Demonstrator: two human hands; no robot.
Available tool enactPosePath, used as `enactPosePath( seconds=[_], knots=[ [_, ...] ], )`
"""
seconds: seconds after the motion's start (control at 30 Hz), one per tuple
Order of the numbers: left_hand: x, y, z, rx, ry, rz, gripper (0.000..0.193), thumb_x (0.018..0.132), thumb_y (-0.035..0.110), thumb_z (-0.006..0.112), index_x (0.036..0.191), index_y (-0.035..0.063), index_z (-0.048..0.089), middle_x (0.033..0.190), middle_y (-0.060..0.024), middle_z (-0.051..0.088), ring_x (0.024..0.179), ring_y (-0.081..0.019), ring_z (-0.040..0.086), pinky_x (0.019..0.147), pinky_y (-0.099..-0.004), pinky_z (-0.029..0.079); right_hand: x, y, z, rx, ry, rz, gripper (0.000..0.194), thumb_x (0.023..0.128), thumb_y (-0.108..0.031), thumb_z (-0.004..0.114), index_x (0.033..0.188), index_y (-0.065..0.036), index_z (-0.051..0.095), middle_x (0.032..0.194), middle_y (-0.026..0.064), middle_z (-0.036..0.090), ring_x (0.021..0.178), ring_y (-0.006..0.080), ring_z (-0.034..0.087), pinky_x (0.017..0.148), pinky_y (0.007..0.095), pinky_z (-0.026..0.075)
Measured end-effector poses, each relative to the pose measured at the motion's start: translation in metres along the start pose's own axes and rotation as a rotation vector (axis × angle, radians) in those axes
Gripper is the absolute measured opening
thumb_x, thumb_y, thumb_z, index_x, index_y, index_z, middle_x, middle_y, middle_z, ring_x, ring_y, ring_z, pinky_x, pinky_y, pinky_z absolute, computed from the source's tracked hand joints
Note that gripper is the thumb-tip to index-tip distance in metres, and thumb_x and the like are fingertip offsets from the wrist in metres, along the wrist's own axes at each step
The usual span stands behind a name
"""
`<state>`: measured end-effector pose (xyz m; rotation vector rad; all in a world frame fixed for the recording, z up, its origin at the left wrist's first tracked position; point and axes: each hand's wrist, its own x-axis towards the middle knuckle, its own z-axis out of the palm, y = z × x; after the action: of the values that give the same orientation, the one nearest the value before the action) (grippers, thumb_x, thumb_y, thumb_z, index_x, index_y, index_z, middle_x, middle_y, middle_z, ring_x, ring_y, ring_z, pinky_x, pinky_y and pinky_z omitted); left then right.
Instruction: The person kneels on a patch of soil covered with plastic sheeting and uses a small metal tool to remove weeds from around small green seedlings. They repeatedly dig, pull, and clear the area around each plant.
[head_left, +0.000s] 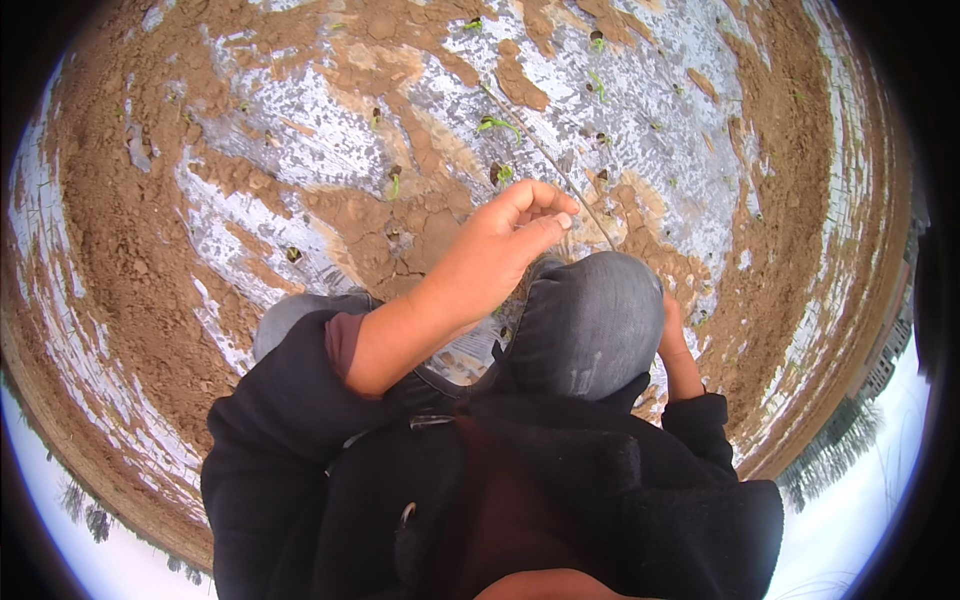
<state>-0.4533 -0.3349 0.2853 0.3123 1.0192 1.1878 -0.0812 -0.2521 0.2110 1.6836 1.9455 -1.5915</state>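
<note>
My left hand (525, 225) reaches over the ground in front of my knees, its fingers curled and the thumb near them, with nothing visible between. A thin stick (544, 154) slants past those fingertips, its lower end at my knee. My right hand (671, 319) is low beside the outer side of the knee and mostly hidden behind it, so its fingers and any hold on the stick cannot be seen. Small green seedlings stand at holes in soil-smeared plastic mulch film (660, 82). One larger seedling (499, 126) leans beyond my left hand, and another (504, 174) is just above its knuckles.
My knee (592, 322) in grey jeans rises between my hands. Brown soil (105, 225) runs along both sides of the film, with more film-covered rows (840, 247) farther out. Trees (832, 442) and buildings (885, 360) show at the right rim.
</note>
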Motion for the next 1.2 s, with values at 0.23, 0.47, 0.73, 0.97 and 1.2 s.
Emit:
enactPosePath(
  seconds=[0.23, 0.47, 0.73, 0.97, 1.2],
  knots=[
    [0.0, 0.0, 0.001, -0.007, -0.015, -0.003, 0.02, 0.096, 0.015, 0.051, 0.112, 0.0052, 0.057, 0.114, -0.0004, 0.057, 0.109, -0.0107, 0.048, 0.097, -0.0293, 0.035, -0.023, 0.0, -0.019, -0.355, 0.133, -0.106, 0.034, 0.093, -0.003, 0.051, 0.125, -0.012, 0.059, 0.113, 0.0159, 0.066, 0.101, 0.0232, 0.066, 0.085, 0.0312, 0.05],
    [0.001, 0.0, 0.002, -0.035, -0.018, 0.005, 0.019, 0.096, 0.013, 0.051, 0.112, 0.005, 0.057, 0.113, -0.0005, 0.056, 0.108, -0.0103, 0.048, 0.097, -0.0285, 0.035, -0.01, -0.008, -0.015, -0.486, 0.202, -0.026, 0.037, 0.092, -0.004, 0.054, 0.125, -0.02, 0.06, 0.108, 0.0184, 0.065, 0.096, 0.0243, 0.068, 0.078, 0.0339, 0.052],
    [0.001, 0.0, -0.001, -0.011, -0.011, 0.007, 0.019, 0.095, 0.014, 0.051, 0.112, 0.0055, 0.058, 0.113, -0.0001, 0.056, 0.107, -0.01, 0.048, 0.096, -0.0282, 0.035, 0.015, -0.014, 0.006, -0.146, 0.194, -0.204, 0.037, 0.094, -0.005, 0.051, 0.13, -0.011, 0.057, 0.12, 0.0116, 0.065, 0.107, 0.0193, 0.062, 0.089, 0.0314, 0.048],
    [0.002, 0.004, -0.001, -0.01, -0.001, -0.003, 0.02, 0.095, 0.014, 0.051, 0.113, 0.0057, 0.057, 0.113, -0.0001, 0.056, 0.107, -0.0104, 0.048, 0.095, -0.0287, 0.035, 0.101, -0.052, 0.019, -0.256, 0.426, -0.513, 0.036, 0.096, -0.009, 0.048, 0.131, -0.01, 0.056, 0.099, 0.008, 0.066, 0.074, 0.014, 0.055, 0.071, 0.0277, 0.046],
    [0.0, 0.004, -0.004, -0.033, 0.032, 0.03, 0.021, 0.095, 0.012, 0.051, 0.113, 0.0049, 0.058, 0.114, -0.0009, 0.057, 0.108, -0.0108, 0.048, 0.096, -0.0289, 0.035, 0.141, -0.095, 0.042, -0.087, 0.348, -0.265, 0.036, 0.095, -0.008, 0.049, 0.128, -0.016, 0.058, 0.081, 0.0123, 0.062, 0.062, 0.0118, 0.045, 0.06, 0.0289, 0.042]
  ],
)
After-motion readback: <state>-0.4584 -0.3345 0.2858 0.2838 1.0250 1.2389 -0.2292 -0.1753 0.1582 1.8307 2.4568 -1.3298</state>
